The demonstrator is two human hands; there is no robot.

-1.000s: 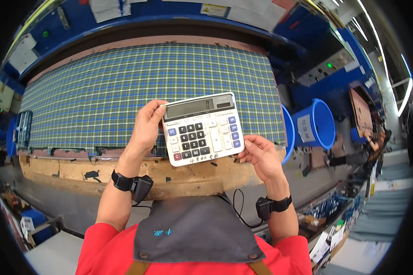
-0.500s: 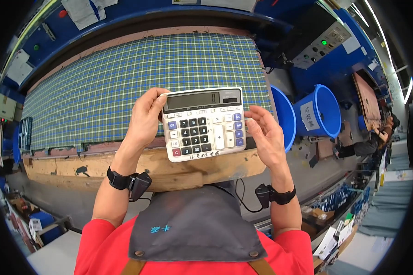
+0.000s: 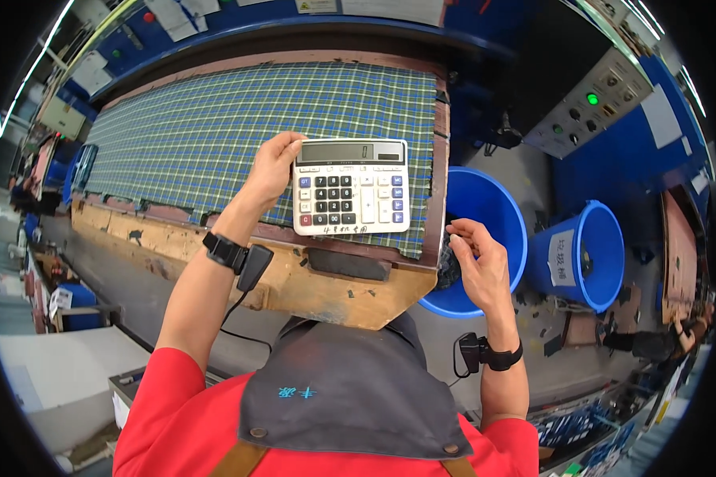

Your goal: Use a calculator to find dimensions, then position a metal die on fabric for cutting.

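Note:
A white desktop calculator (image 3: 359,205) with dark, blue and red keys faces up over the near right part of a plaid fabric sheet (image 3: 239,119). My left hand (image 3: 274,165) holds it by its upper left corner, the thumb on the front. Whether its underside touches the fabric cannot be seen. My right hand (image 3: 482,262) is apart from the calculator, right of the table corner and above a blue bin (image 3: 507,208). Its fingers are loosely bent with a gap to the thumb, and I see nothing in them.
The table's worn wooden front edge (image 3: 338,306) runs before me, with a dark block (image 3: 348,265) set along it. Farther right stand a second blue bin (image 3: 605,274) with a white label and a grey control panel (image 3: 585,107). Another person (image 3: 652,343) is at the far right.
My right hand has moved from the calculator's right side, down and right to over the bin. The calculator sits slightly higher and farther left in view. The view has shifted toward the table's right end.

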